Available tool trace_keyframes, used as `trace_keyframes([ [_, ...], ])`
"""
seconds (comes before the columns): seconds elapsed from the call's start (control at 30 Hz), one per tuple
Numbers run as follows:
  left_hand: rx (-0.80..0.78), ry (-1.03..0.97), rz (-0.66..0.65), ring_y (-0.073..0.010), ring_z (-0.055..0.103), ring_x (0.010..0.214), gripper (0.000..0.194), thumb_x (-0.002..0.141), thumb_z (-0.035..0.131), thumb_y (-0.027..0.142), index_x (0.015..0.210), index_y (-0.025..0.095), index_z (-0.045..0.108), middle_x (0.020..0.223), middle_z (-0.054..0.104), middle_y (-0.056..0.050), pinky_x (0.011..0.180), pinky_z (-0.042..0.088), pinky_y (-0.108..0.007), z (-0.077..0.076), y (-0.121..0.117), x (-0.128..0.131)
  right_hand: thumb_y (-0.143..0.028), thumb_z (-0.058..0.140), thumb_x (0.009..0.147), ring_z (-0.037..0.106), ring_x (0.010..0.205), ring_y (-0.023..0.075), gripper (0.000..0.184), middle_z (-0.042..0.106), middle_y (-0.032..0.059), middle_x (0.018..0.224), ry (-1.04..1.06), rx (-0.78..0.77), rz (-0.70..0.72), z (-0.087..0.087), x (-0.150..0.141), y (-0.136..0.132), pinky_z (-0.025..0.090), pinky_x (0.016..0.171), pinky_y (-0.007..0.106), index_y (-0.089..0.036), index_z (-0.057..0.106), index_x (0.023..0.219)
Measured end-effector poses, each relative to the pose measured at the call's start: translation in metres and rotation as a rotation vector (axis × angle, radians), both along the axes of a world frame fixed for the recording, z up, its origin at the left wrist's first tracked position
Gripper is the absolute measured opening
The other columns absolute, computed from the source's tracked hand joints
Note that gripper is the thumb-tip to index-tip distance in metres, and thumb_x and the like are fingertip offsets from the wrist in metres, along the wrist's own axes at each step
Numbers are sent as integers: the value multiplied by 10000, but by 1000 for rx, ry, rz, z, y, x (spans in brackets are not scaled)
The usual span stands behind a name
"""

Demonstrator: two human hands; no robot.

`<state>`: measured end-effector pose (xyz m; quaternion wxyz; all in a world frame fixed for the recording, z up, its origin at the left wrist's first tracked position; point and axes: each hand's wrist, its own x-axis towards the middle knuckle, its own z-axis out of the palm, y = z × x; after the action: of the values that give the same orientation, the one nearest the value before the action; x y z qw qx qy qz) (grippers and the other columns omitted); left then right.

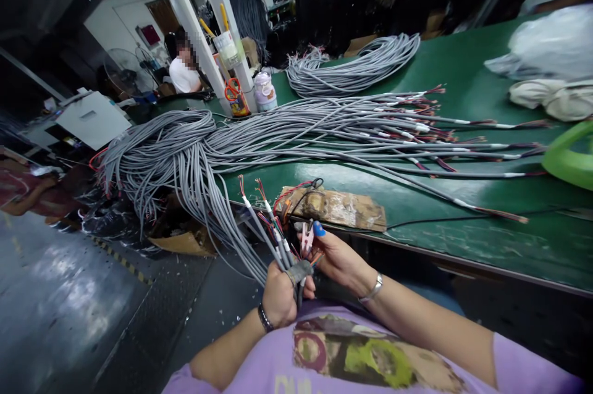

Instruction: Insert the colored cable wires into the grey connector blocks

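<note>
My left hand [279,297] is closed round a bunch of grey multi-core cables [248,244], its thumb wrapped in grey material. Stripped ends with thin coloured wires [274,228] and white sleeves stick up above the fist. Close beside them, my right hand [340,260] pinches a small pink clip [306,238] near the wire ends; a blue covering [319,228] is on its thumb. My right fingertips are partly hidden, and orange wire shows just below the clip. From the left hand the cables run back to a large looped bundle [185,128] hanging over the table's edge.
Long grey cables [324,125] lie across the green table [500,196], with another coil [361,67] behind. A worn wooden block [345,209] sits at the front edge. Orange-handled scissors [233,89] stand by a post, a green handle [572,156] lies right, and a person [184,75] sits behind.
</note>
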<state>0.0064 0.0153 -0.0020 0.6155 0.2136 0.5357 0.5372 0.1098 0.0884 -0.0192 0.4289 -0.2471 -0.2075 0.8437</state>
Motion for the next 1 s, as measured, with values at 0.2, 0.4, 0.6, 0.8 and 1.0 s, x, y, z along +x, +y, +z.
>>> trace_keyframes([
  [0.2,-5,27,-11,-84,457,334,306,572,742,369,640,133,559,401,543,5,351,356,-188,-2,-2,0,-504,752,645,542,603,133,350,664,25,686,9,-26,-21,-1,-1,-2,427,589,256,-178,690,755],
  [0.4,38,25,3,-86,455,323,358,567,768,418,629,148,542,406,547,10,348,357,-194,-2,-11,-4,-510,695,712,535,614,134,326,645,23,703,-2,-10,-5,-2,3,-5,418,566,252,-199,686,812],
  [0.6,51,40,2,-96,471,326,376,567,771,448,605,145,552,393,531,15,346,362,-200,-1,-17,-6,-416,721,718,531,617,118,246,634,13,701,-35,12,25,1,8,-7,430,582,246,-190,685,809],
  [0.8,57,7,65,-81,449,315,338,552,773,393,617,144,554,404,550,14,344,350,-188,3,-10,-1,-442,739,691,539,625,119,304,643,20,725,-34,17,34,2,10,-8,432,570,246,-171,689,819],
  [1.0,60,16,71,-79,460,330,313,582,747,374,619,150,532,415,570,6,359,358,-182,4,-5,2,-412,802,616,539,640,119,293,649,7,713,-49,-40,12,6,9,-5,439,619,255,-179,695,759],
])
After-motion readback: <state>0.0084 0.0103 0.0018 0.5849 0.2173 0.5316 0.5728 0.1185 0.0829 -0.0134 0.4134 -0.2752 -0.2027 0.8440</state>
